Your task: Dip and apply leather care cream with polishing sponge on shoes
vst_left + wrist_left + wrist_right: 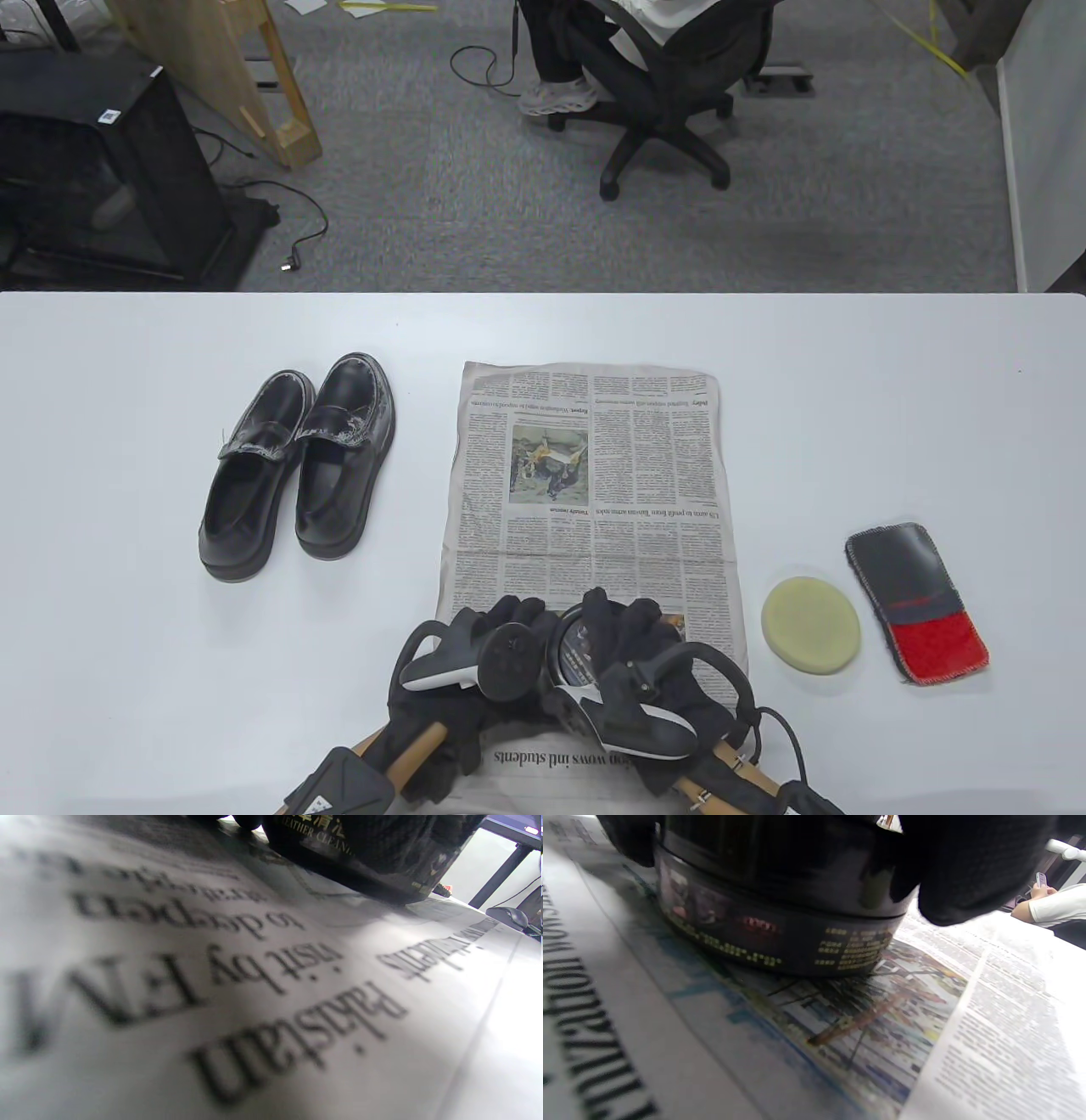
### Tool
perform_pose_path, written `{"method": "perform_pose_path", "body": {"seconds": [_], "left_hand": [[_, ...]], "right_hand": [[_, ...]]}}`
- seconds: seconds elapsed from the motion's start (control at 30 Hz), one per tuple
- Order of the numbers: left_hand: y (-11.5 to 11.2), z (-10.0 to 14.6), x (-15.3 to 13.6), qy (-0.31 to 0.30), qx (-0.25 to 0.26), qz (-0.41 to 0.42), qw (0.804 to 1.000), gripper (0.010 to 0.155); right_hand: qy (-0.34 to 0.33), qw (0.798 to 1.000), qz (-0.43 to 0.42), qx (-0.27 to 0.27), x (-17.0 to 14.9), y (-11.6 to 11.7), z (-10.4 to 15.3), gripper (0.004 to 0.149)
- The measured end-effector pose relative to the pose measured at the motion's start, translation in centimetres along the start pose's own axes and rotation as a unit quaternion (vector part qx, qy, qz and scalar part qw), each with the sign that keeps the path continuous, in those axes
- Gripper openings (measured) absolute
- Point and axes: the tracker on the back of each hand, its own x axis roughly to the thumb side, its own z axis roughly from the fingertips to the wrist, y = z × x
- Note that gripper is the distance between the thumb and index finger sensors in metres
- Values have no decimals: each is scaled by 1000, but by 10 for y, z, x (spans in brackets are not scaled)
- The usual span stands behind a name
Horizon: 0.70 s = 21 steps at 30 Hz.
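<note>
Hands first: left hand (475,654) and right hand (632,658), fingers curled round black leather-cleaner jar (570,649) on near end of newspaper (594,475). Right of newspaper: yellow polishing sponge (810,626), untouched; beyond it, grey-and-red cloth (916,601). Left of newspaper: black loafers (297,467). Likely risk: lid jerking free, cream spilling.

Glossy black shoes (297,467), pale yellow sponge (811,626), grey-and-red cloth (916,601).
</note>
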Motion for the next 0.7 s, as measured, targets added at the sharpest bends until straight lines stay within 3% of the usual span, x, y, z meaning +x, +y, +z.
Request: {"method": "perform_pose_path", "body": {"seconds": [0.2,0.33,0.53,0.7], "left_hand": [[-1,0,1,0,-6,-6,1000,99],[-1,0,2,0,-6,-8,1000,99],[-2,-1,2,1,-7,-10,1000,99],[-2,-1,2,1,-8,-10,1000,99]], "right_hand": [[-55,987,-143,41,-25,-5,10,101],[-47,990,-133,30,-28,-4,9,105],[7,1000,15,-3,-3,-3,3,110],[-17,999,-41,7,-11,-1,4,108]]}}
